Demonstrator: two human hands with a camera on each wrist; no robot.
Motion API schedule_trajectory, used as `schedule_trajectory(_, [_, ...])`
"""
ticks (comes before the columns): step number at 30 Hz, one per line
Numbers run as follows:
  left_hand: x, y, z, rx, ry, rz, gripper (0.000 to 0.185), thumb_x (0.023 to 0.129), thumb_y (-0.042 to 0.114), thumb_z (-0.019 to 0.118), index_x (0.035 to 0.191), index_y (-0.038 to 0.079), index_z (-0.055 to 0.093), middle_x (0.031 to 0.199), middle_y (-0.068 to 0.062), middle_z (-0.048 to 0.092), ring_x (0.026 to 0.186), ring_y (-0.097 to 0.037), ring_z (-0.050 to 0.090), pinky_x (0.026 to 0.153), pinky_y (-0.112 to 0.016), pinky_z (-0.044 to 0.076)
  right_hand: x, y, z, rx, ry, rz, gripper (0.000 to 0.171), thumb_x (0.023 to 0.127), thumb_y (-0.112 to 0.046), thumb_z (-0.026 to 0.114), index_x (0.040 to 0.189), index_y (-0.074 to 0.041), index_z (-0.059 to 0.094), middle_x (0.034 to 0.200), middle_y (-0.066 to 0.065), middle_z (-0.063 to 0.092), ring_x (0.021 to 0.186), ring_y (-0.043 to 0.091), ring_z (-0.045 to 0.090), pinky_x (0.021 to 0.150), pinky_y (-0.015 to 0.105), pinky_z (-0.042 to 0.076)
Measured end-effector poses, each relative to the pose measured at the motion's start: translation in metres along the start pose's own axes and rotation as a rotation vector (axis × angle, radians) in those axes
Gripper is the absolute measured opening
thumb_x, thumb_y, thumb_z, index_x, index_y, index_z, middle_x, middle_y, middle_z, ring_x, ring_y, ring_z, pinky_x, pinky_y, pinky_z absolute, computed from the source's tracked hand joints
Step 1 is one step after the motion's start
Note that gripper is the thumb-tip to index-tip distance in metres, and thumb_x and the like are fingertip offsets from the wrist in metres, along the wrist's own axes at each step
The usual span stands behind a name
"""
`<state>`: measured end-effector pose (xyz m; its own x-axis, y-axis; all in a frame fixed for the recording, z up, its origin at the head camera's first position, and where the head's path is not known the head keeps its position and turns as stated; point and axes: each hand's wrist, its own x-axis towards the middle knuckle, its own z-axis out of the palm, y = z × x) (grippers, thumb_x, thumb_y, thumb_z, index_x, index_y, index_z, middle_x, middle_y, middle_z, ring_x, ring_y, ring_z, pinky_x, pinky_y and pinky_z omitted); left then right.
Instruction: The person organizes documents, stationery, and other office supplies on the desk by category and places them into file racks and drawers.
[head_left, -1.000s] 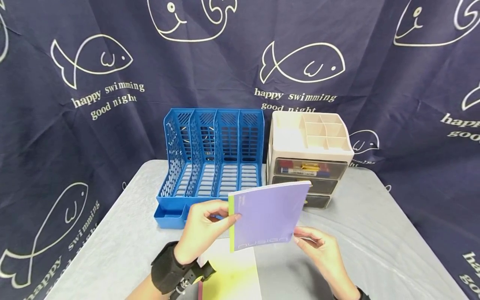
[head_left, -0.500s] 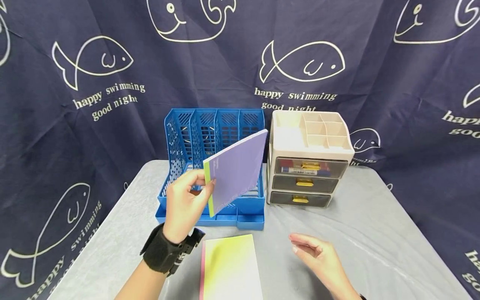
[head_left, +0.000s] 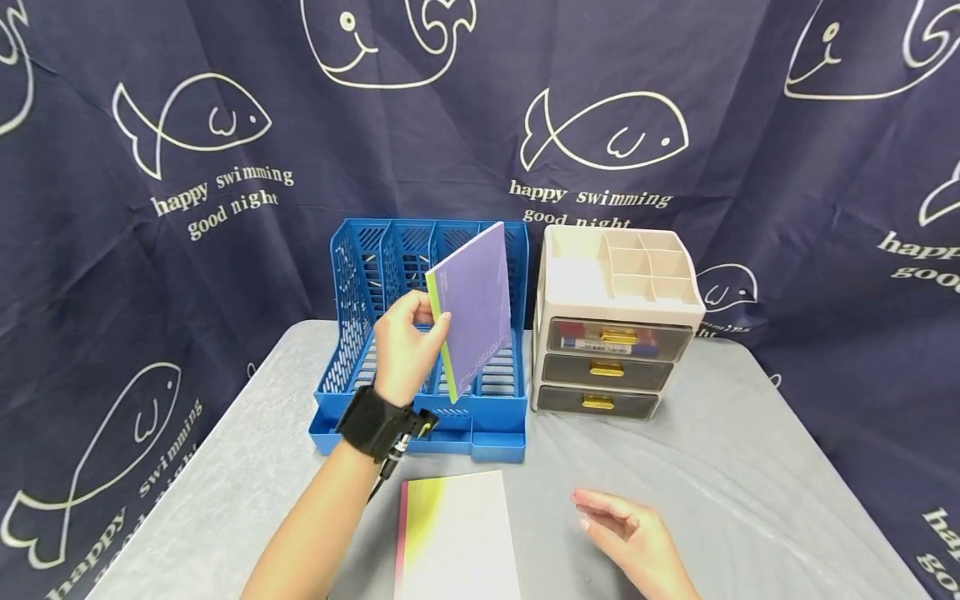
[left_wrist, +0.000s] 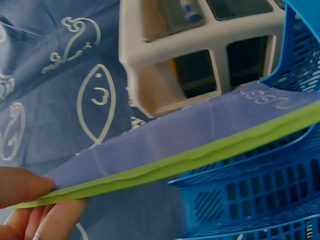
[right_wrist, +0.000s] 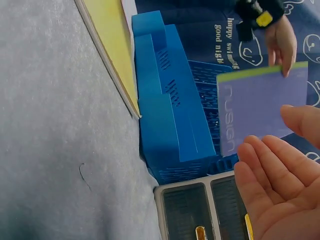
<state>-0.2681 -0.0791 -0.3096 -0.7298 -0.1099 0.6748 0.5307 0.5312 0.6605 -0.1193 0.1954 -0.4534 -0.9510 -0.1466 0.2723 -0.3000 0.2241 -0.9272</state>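
Observation:
My left hand [head_left: 408,346] pinches a purple notebook [head_left: 476,308] by its lime-green spine, thumb on the near cover and fingers behind. The notebook [left_wrist: 165,135] stands upright and tilted, in front of and above the right part of a blue file rack [head_left: 352,350]. Whether it touches the rack I cannot tell. My right hand [head_left: 630,537] hovers low over the table on the right, fingers loosely bent and holding nothing; the right wrist view shows its palm [right_wrist: 280,185]. Another notebook [head_left: 457,533], yellow and white with a pink spine, lies on the table near the front.
Right of the rack stands a cream drawer unit [head_left: 618,308]. Its top drawer [head_left: 618,337] holds markers, and small compartments are on its top. A grey cloth covers the table [head_left: 750,483]. A navy curtain [head_left: 465,150] with fish drawings hangs behind.
The right hand has let go of the purple notebook and stays low at the right. My left hand has carried the notebook up and forward to the rack, turning it more edge-on.

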Motion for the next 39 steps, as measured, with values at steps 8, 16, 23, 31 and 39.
schedule_trajectory(8, [0.013, -0.016, 0.045, -0.007, 0.052, -0.008, 0.009, 0.081, 0.002, 0.067, 0.084, 0.000, 0.060, 0.083, -0.014, 0.062, 0.073, -0.024, 0.063, 0.064, -0.036, 0.053, -0.003, 0.000, 0.002, 0.031, 0.013, -0.042, 0.025, 0.084, 0.004, 0.065, 0.109, 0.011, 0.064, 0.105, 0.017, 0.069, 0.097, 0.010, 0.066, 0.083, 0.017, 0.052])
schedule_trajectory(16, [0.026, -0.025, 0.079, 0.036, 0.079, -0.014, 0.011, 0.079, -0.001, 0.066, 0.080, 0.000, 0.055, 0.081, -0.015, 0.057, 0.075, -0.027, 0.060, 0.069, -0.037, 0.050, -0.006, 0.000, 0.004, 0.055, 0.011, -0.033, 0.024, 0.085, 0.004, 0.063, 0.108, 0.012, 0.064, 0.104, 0.023, 0.067, 0.097, 0.008, 0.065, 0.082, 0.017, 0.052])
schedule_trajectory(23, [0.033, -0.035, 0.099, 0.050, 0.123, -0.111, 0.013, 0.078, -0.002, 0.067, 0.080, -0.001, 0.054, 0.083, -0.016, 0.057, 0.077, -0.031, 0.059, 0.071, -0.040, 0.049, -0.008, 0.000, 0.003, 0.064, -0.028, -0.035, 0.024, 0.087, 0.003, 0.062, 0.108, 0.013, 0.063, 0.105, 0.024, 0.066, 0.098, 0.010, 0.066, 0.083, 0.017, 0.052])
schedule_trajectory(31, [0.031, -0.048, 0.116, 0.069, 0.156, -0.156, 0.014, 0.076, -0.003, 0.067, 0.078, -0.001, 0.052, 0.081, -0.017, 0.057, 0.075, -0.034, 0.057, 0.070, -0.044, 0.047, -0.010, 0.001, 0.002, 0.063, -0.020, -0.052, 0.022, 0.086, 0.004, 0.062, 0.106, 0.012, 0.064, 0.104, 0.022, 0.067, 0.097, 0.009, 0.066, 0.082, 0.017, 0.052])
schedule_trajectory(39, [0.031, -0.059, 0.126, 0.074, 0.179, -0.231, 0.013, 0.075, -0.005, 0.065, 0.078, -0.001, 0.053, 0.081, -0.017, 0.057, 0.077, -0.035, 0.057, 0.072, -0.044, 0.047, -0.011, 0.002, 0.004, 0.081, -0.024, -0.033, 0.022, 0.086, 0.004, 0.062, 0.106, 0.013, 0.064, 0.103, 0.021, 0.068, 0.097, 0.011, 0.066, 0.082, 0.016, 0.052])
